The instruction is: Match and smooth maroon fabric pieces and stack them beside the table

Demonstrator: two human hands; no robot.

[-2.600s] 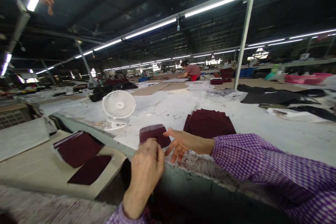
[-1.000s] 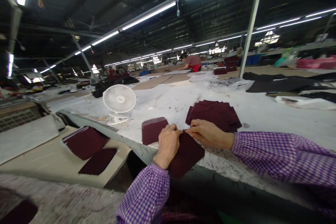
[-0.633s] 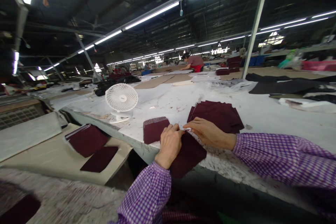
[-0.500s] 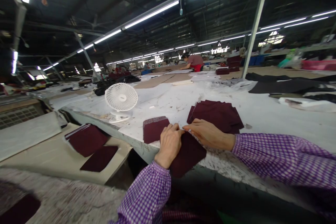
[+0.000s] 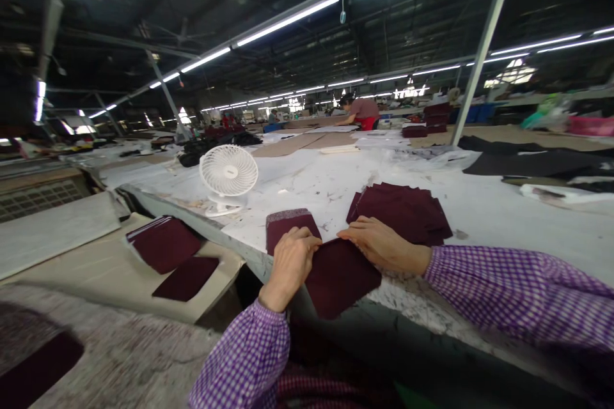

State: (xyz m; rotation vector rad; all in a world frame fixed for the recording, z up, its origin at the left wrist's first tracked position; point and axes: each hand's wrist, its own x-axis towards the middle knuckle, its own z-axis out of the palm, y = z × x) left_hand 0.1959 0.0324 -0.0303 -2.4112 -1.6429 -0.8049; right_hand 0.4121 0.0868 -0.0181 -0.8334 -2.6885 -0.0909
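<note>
A dark maroon fabric piece (image 5: 339, 278) lies at the table's front edge, its lower part hanging over. My left hand (image 5: 291, 262) pinches its upper left corner, while my right hand (image 5: 378, 244) grips the same top edge farther right with fingers pressed together. Between the two hands that edge looks folded. Just behind my left hand sits a small maroon stack (image 5: 291, 225) with a grey speckled strip along its far side. Beyond my right hand is a larger, fanned-out pile of maroon pieces (image 5: 400, 209), partly hidden by that hand.
A white fan (image 5: 229, 171) stands on the white-covered table (image 5: 307, 182) at the left. Lower left, a beige surface (image 5: 144, 297) bears more maroon pieces (image 5: 167, 244). A metal post (image 5: 484, 51) rises at the right. Farther back, a person (image 5: 361, 112) leans over the table.
My left hand has slid left along the fabric's top edge, widening the gap between my hands. More of the maroon piece shows. My right hand has barely moved; the view has shifted slightly.
</note>
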